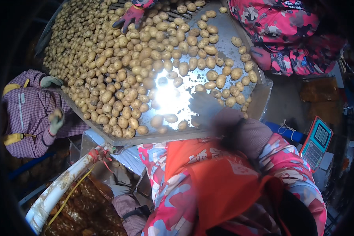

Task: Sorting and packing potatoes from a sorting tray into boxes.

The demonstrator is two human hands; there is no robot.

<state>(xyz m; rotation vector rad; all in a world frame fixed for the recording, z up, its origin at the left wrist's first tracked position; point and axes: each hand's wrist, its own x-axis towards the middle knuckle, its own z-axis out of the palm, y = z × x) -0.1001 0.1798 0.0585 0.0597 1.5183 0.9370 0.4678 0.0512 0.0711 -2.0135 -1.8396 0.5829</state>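
Note:
A metal sorting table [224, 29] in front of me bears a thick spread of potatoes [106, 96], densest towards the left and far side. My right hand [205, 104], in a grey glove, is blurred by motion above the near right part of the table, among loose potatoes. Whether it grips any is unclear. Below the table's near edge, my left hand [120, 181], also gloved, is beside a lined container [140, 165] with some potatoes [118, 165] partly visible. Its fingers are in shadow, and I cannot tell if they hold anything. A bright glare washes out the table's centre.
A co-worker's gloved hand [132, 17] reaches over the potatoes at the far side. At left, another person's gloved hand [56, 119] holds a potato. A third person's gloved hand [261, 57] rests by the right rim. A white pipe [65, 180] and a digital scale display [316, 144] flank me.

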